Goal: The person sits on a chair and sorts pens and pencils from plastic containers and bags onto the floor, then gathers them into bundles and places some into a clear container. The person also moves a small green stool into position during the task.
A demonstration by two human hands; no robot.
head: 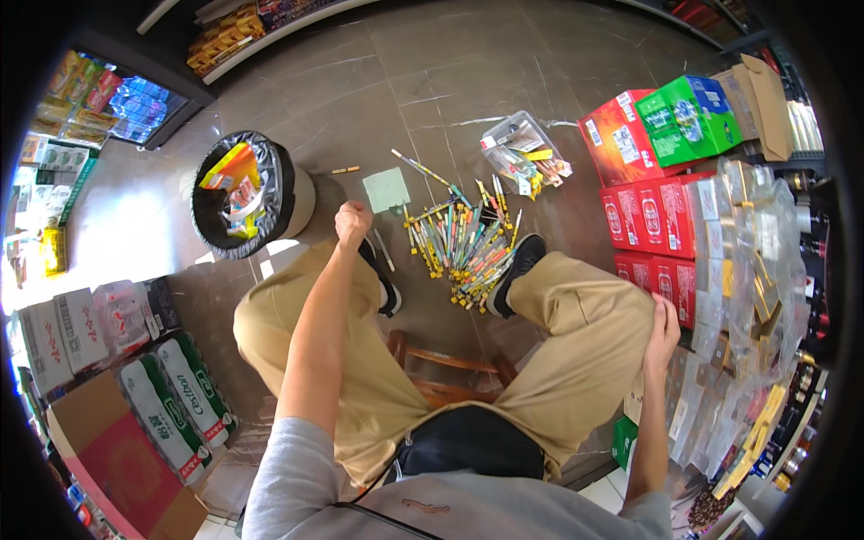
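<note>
My left hand point(353, 221) hangs above the floor with its fingers curled in. No object shows in it, though its palm is hidden. Close by lies a pale green square of paper point(387, 190). A single pen point(383, 250) lies below that hand beside my left shoe, and another pen point(337, 171) rests near the bin. Between my shoes spreads a loose pile of slender pens point(466, 243), many with yellow parts. My right hand point(661, 332) rests on my right knee, fingers extended and holding nothing.
A lined waste bin point(302, 196) holding wrappers stands at left. Beyond the pile lies a clear plastic container point(523, 145) with packets. Red cartons point(651, 212) and a green box point(688, 121) are stacked at right. Wrapped bottle packs point(165, 415) stand at lower left. A wooden stool point(452, 361) is beneath me.
</note>
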